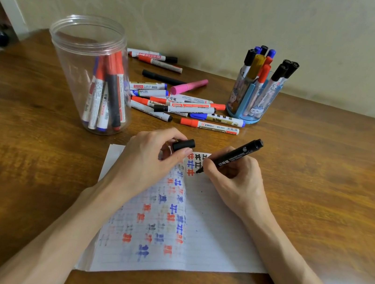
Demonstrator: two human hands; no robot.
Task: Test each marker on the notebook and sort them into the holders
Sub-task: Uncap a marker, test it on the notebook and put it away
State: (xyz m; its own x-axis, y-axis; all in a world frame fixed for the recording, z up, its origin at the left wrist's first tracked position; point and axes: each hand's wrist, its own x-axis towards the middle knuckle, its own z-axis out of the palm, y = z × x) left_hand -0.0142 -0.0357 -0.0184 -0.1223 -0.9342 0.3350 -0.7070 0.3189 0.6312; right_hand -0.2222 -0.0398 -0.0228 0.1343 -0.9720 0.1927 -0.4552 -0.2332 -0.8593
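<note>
Right hand (pixel 233 173) grips a black marker (pixel 231 156), tip down on the notebook (pixel 206 218) near the top of the page. Left hand (pixel 149 158) pinches its black cap (pixel 183 144), resting on the paper. Clear jar (pixel 89 72) sits far left, blue holder (pixel 252 100) far right, loose markers (pixel 182 104) between them.

A brown wooden table (pixel 325 163) stands against the wall. On it, a clear jar (pixel 77 55) stands upright at the back left and a blue holder (pixel 249 102) at the back right. Loose markers (pixel 187 107) lie scattered between them. What looks like an open notebook (pixel 216 232) lies flat near the front edge.
</note>
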